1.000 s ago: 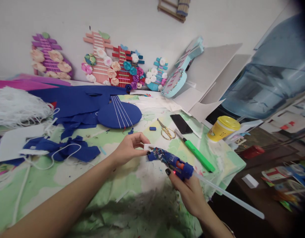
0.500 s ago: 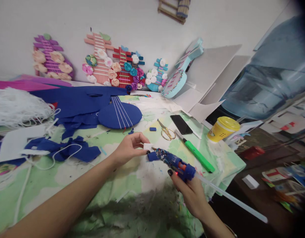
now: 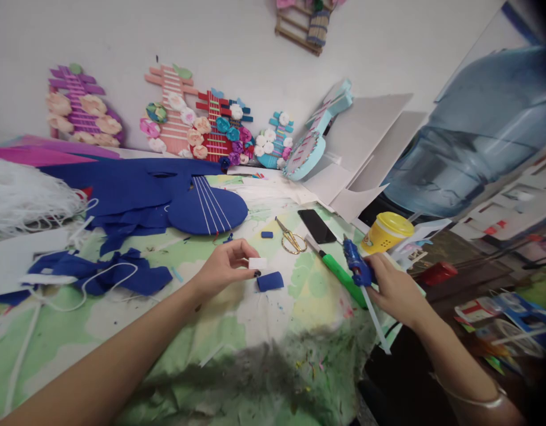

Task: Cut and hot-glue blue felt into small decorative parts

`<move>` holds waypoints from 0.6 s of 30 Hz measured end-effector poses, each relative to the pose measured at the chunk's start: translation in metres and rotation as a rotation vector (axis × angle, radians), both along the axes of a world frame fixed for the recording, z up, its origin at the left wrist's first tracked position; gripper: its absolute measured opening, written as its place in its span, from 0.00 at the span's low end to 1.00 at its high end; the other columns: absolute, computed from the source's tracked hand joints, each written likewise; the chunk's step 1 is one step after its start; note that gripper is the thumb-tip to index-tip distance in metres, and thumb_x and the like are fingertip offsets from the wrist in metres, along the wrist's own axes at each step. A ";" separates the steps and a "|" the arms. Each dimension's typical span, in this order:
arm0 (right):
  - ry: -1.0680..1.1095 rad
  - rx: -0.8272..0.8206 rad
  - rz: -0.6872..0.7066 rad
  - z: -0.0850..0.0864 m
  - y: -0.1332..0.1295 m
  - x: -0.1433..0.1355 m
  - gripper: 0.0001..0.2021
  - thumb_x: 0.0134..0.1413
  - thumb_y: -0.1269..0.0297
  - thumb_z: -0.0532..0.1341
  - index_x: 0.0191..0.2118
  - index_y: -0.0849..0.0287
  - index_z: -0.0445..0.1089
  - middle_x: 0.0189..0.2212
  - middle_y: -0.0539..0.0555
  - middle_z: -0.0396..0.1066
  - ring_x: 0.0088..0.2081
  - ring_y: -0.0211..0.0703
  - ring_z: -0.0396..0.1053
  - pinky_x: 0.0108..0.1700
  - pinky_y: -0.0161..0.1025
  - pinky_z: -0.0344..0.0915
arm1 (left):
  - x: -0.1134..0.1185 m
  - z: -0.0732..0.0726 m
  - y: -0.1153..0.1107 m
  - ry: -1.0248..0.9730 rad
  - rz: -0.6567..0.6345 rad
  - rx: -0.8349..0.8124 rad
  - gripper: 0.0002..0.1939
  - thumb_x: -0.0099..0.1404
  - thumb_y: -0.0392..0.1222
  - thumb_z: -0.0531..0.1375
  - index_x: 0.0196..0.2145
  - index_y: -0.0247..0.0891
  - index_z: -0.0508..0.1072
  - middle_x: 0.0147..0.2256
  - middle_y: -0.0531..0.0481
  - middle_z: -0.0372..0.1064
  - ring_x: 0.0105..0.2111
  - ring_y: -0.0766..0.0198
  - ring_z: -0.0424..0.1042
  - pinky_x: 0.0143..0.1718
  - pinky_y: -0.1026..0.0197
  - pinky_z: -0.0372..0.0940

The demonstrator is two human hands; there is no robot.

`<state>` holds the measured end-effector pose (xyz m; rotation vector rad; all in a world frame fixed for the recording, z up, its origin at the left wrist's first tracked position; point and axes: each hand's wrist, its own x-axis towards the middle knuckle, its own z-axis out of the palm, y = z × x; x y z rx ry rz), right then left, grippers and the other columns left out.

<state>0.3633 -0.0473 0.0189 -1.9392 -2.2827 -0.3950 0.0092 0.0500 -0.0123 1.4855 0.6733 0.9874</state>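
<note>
Fingers of the left hand (image 3: 224,266) pinch a small white block (image 3: 258,263) near mid-frame, beside a blue piece (image 3: 270,281) on a green-and-white cloth (image 3: 202,334), as the right hand (image 3: 392,288), at center right, grasps a blue glue gun (image 3: 356,265) near a green-handled cutter (image 3: 343,278). Gold-handled scissors (image 3: 293,241) lie near a phone (image 3: 317,226).

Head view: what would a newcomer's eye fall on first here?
The row of flower-decked, guitar-shaped crafts along the back wall would likely draw the eye first. Next might come the rounded dark blue piece with white strings, left of centre on the table. Nearer, the left hand holds a small white piece; farther right, the right hand grips a glue gun.
</note>
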 end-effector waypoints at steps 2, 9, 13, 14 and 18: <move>-0.003 -0.048 0.012 -0.001 0.011 0.029 0.17 0.50 0.71 0.52 0.47 0.65 0.60 0.42 0.64 0.66 0.39 0.51 0.69 0.35 0.42 0.65 | 0.000 0.000 0.001 0.005 0.006 -0.004 0.13 0.47 0.36 0.68 0.27 0.35 0.68 0.32 0.50 0.69 0.33 0.66 0.69 0.36 0.61 0.65; 0.034 -0.030 0.211 -0.032 0.036 0.096 0.22 0.51 0.78 0.50 0.52 0.65 0.65 0.48 0.66 0.67 0.47 0.50 0.70 0.46 0.44 0.68 | -0.002 -0.003 0.003 0.001 0.037 -0.047 0.13 0.47 0.35 0.68 0.28 0.35 0.68 0.32 0.51 0.70 0.32 0.67 0.70 0.35 0.62 0.66; 0.029 0.144 0.217 -0.013 0.020 0.057 0.12 0.56 0.70 0.53 0.43 0.62 0.71 0.41 0.64 0.73 0.43 0.55 0.72 0.46 0.51 0.69 | -0.001 -0.005 0.004 -0.014 0.035 -0.055 0.13 0.47 0.35 0.69 0.28 0.35 0.68 0.32 0.51 0.70 0.32 0.67 0.70 0.35 0.62 0.65; 0.076 0.193 0.236 -0.002 0.009 0.037 0.12 0.58 0.68 0.54 0.44 0.60 0.71 0.41 0.63 0.73 0.43 0.54 0.72 0.46 0.50 0.69 | -0.001 -0.006 0.004 -0.020 0.036 -0.057 0.13 0.47 0.35 0.69 0.28 0.35 0.68 0.32 0.51 0.70 0.32 0.67 0.70 0.35 0.62 0.65; 0.271 0.261 0.427 0.040 -0.057 -0.044 0.16 0.60 0.65 0.54 0.52 0.52 0.68 0.44 0.56 0.74 0.47 0.49 0.71 0.49 0.44 0.69 | 0.000 -0.007 0.005 -0.031 0.038 -0.071 0.13 0.46 0.34 0.69 0.28 0.34 0.68 0.31 0.51 0.69 0.31 0.67 0.69 0.34 0.63 0.65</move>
